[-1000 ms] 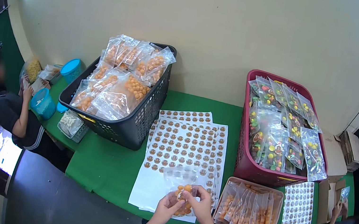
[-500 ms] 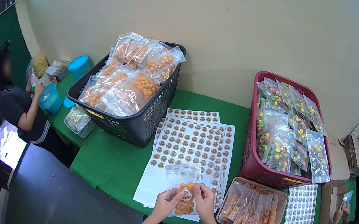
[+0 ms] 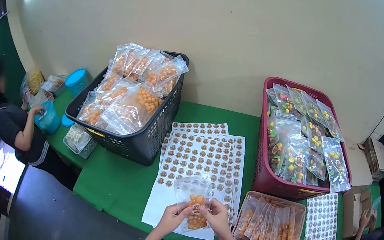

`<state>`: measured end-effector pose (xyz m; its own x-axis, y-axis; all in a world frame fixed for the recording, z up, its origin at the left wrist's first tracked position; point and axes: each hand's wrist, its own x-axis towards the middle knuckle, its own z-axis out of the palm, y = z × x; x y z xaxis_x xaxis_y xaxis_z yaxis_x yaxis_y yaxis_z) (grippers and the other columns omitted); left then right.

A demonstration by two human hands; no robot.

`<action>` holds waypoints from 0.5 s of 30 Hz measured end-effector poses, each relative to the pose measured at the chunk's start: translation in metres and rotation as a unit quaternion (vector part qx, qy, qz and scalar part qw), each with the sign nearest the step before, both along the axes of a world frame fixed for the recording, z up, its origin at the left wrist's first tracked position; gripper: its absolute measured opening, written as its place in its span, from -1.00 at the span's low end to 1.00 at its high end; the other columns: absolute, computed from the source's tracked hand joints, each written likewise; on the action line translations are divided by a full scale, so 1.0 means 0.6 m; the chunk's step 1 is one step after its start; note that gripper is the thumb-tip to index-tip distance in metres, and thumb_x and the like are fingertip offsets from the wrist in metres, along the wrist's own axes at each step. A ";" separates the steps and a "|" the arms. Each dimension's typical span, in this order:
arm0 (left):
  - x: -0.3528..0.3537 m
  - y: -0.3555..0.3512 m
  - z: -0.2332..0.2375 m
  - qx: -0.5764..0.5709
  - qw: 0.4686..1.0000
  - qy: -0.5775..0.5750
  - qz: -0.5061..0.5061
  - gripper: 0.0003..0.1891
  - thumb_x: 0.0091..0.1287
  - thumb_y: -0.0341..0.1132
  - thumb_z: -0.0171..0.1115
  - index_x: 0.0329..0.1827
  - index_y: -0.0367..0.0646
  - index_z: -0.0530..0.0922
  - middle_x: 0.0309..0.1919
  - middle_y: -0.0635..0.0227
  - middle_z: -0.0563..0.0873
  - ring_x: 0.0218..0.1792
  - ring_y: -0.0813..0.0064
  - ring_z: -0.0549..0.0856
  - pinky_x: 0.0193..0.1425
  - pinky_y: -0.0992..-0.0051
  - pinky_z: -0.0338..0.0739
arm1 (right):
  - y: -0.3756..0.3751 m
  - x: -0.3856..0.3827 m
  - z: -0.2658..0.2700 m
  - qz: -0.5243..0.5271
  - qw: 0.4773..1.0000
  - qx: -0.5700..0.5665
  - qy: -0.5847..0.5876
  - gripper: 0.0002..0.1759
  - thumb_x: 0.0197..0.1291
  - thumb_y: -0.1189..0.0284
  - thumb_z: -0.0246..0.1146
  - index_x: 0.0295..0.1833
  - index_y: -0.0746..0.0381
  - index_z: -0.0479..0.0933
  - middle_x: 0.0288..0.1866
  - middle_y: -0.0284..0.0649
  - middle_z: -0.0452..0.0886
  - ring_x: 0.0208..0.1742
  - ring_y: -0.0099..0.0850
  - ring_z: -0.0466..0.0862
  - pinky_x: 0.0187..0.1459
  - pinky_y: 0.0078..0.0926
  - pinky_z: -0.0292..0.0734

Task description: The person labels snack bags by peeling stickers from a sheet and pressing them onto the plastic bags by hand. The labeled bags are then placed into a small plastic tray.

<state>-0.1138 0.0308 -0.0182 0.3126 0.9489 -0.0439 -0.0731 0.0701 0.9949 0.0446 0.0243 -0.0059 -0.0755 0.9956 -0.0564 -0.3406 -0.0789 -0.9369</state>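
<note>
A clear bag of orange balls hangs upright between my two hands, above sheets of round brown stickers. My left hand pinches the bag's left side. On its right side my right hand grips it, thumb near a round sticker on the bag's front. Just right of my hands, a shallow tray holds a row of similar bags.
Behind stand a black basket of orange-ball bags and a maroon basket of colourful sweet bags. A person works at the left with a blue tub. Another person's hands are by a cardboard box at right.
The view has shifted slightly. My thumbs have come closer together on the front of the bag, over the sticker. The left person's hand has moved at the blue tub.
</note>
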 end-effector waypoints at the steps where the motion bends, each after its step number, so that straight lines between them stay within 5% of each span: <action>1: -0.005 0.003 0.001 0.001 1.000 0.011 -0.010 -0.69 0.33 -0.31 0.05 0.00 -0.38 0.49 -0.17 0.31 0.62 -0.16 0.62 0.57 -0.05 0.61 0.45 | 0.002 -0.001 -0.001 0.002 1.000 0.010 0.009 -0.81 0.09 0.45 0.27 -0.21 0.30 0.47 -0.28 -0.35 0.53 -0.22 -0.65 0.52 -0.14 -0.69 0.44; 9: -0.013 0.023 -0.036 -0.067 0.998 -0.014 -0.011 -0.66 0.35 -0.25 0.02 0.00 -0.37 0.48 -0.18 0.32 0.62 -0.17 0.61 0.57 -0.07 0.59 0.48 | 0.008 -0.004 -0.037 0.013 0.993 -0.031 0.115 -0.86 0.16 0.45 0.20 -0.19 0.27 0.46 -0.20 -0.37 0.52 -0.18 -0.65 0.47 -0.10 -0.65 0.37; 15: 0.015 0.031 -0.016 -0.116 0.988 -0.080 0.068 -0.69 0.33 -0.25 0.06 -0.04 -0.35 0.49 -0.26 0.34 0.63 -0.25 0.67 0.58 -0.18 0.66 0.47 | 0.011 -0.005 -0.014 -0.030 0.996 -0.056 0.057 -0.74 0.14 0.46 0.22 -0.06 0.32 0.46 -0.21 -0.36 0.53 -0.17 -0.63 0.50 -0.08 -0.62 0.39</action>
